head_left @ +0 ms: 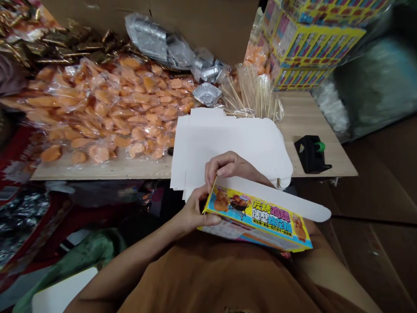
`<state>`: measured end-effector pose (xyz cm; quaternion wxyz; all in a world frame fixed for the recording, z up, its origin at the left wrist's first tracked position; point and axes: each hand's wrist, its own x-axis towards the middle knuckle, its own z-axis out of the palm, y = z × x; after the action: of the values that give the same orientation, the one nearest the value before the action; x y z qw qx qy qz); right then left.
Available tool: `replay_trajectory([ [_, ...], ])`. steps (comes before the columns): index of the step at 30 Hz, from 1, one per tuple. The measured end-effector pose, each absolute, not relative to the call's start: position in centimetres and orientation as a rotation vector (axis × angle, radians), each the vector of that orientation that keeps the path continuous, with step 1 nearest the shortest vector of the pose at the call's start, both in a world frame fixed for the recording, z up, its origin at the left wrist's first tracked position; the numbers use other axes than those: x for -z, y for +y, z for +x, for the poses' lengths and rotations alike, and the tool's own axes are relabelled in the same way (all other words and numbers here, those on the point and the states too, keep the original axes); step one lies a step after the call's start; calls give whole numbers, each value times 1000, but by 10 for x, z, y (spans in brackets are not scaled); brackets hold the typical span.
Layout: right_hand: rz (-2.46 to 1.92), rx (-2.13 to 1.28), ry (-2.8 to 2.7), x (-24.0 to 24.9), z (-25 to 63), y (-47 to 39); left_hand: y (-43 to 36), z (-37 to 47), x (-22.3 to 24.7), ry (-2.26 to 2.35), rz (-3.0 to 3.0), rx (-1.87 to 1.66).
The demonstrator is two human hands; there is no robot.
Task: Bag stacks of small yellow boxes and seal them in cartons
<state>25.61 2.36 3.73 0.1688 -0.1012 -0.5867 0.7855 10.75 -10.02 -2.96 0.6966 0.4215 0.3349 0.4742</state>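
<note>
A long yellow and blue printed box [257, 217] lies tilted across my lap, its white flap [276, 195] standing out along the far side. Wrapped round the box's left end, thumb on the printed side, is my left hand [198, 208]. My right hand [224, 167] has its fingers bent over the far corner of that same end, with the forearm passing behind the flap. Beyond the box, flat white cardboard blanks [224, 139] are stacked on the wooden table [150, 169] and overhang its front edge.
Wrapped orange pieces [114, 104] cover the table's left. Foil trays [207, 94] and bagged wooden sticks [249, 93] lie behind the blanks. A black tape dispenser [311, 154] stands at right, with stacked yellow boxes [312, 43] behind. Gold-wrapped packets [71, 43] are at the back left.
</note>
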Motion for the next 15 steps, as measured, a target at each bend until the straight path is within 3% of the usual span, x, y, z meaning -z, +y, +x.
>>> replay_trajectory([
  [15, -132, -1912, -2117, -67, 262, 24, -101, 103, 34, 663, 981, -1029],
])
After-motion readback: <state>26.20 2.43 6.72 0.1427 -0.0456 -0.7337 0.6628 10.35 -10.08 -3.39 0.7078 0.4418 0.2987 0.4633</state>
